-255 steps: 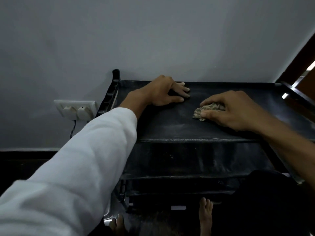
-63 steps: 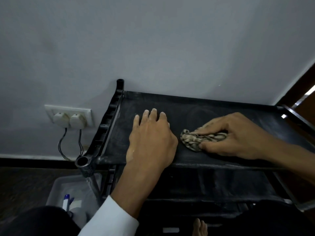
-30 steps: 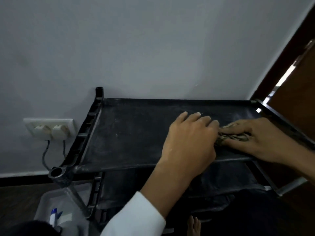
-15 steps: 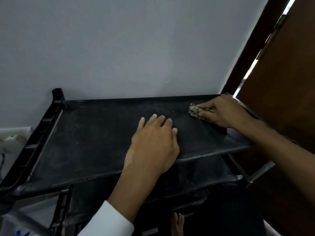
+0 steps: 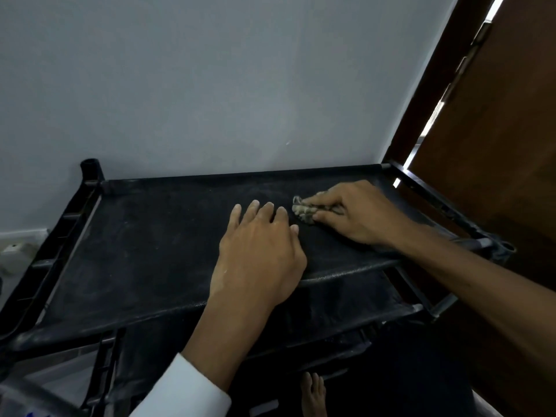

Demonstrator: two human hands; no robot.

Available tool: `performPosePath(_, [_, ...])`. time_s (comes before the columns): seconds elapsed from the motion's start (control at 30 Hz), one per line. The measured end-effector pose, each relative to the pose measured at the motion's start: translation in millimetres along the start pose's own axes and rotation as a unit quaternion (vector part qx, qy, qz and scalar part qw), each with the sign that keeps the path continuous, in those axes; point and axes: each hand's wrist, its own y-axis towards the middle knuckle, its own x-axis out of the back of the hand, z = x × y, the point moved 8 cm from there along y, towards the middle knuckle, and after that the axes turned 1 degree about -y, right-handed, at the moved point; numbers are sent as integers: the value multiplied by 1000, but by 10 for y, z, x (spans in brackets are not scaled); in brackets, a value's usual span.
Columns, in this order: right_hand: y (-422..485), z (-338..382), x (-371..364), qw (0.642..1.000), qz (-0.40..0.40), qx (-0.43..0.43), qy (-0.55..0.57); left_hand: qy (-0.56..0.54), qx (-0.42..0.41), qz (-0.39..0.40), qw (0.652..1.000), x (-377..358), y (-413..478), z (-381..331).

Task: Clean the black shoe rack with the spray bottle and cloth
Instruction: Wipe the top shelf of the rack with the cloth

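The black shoe rack (image 5: 144, 254) stands against the grey wall, its dusty fabric top shelf tilted across the view. My left hand (image 5: 258, 251) lies flat on the middle of that shelf, palm down, fingers apart, holding nothing. Just to its right, my right hand (image 5: 355, 215) presses a crumpled grey-brown cloth (image 5: 302, 210) onto the shelf, fingers closed over it. The cloth's left end pokes out close to my left fingertips. No spray bottle shows.
A dark wooden door (image 5: 493, 139) and its frame stand close on the right. White wall sockets (image 5: 18, 251) sit low at the left. Lower rack shelves (image 5: 346, 308) lie beneath the top one. My bare foot (image 5: 313, 395) is on the floor below.
My right hand has slid the cloth from the far right corner back toward the middle, close to my left fingertips. My left hand stays flat on the shelf.
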Motion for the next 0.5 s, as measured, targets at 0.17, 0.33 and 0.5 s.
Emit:
performPosePath(0.17, [-172, -84, 123, 1000, 4, 1, -30, 0, -19, -2, 1000, -29, 20, -105])
performPosePath(0.33, [205, -120, 124, 996, -47, -21, -77, -11, -30, 20, 999, -89, 29, -82])
performPosePath(0.5, [442, 89, 62, 994, -85, 2, -62, -18, -19, 26, 999, -80, 61, -54])
